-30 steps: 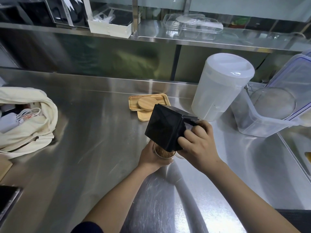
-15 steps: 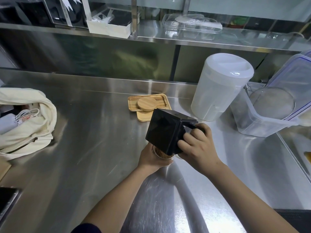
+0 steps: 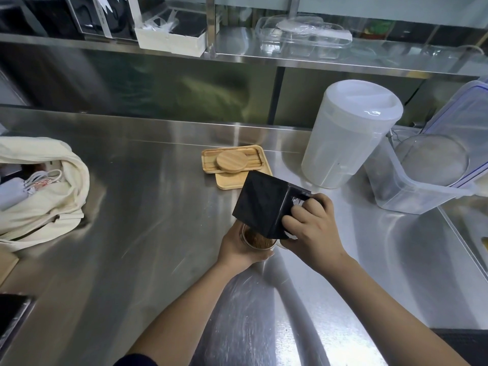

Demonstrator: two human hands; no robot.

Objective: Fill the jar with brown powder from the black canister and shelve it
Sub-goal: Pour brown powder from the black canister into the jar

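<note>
A small clear glass jar (image 3: 257, 240) stands on the steel counter with brown powder showing inside it. My left hand (image 3: 237, 250) wraps around its left side. My right hand (image 3: 310, 228) grips a square black canister (image 3: 266, 204), tipped steeply with its lower corner over the jar's mouth. Behind them, a round wooden lid (image 3: 230, 161) lies on a small wooden tray (image 3: 253, 154). A steel shelf (image 3: 237, 58) runs along the back wall above the counter.
A tall white plastic pitcher (image 3: 348, 133) and a clear lidded bin (image 3: 433, 170) stand at the right. A cream cloth bag (image 3: 45, 188) holding cables lies at the left. Clear plastic boxes (image 3: 303, 33) and a white box (image 3: 171, 40) sit on the shelf.
The canister has tilted a little further and sunk slightly toward the jar. Both hands keep their grips in about the same place.
</note>
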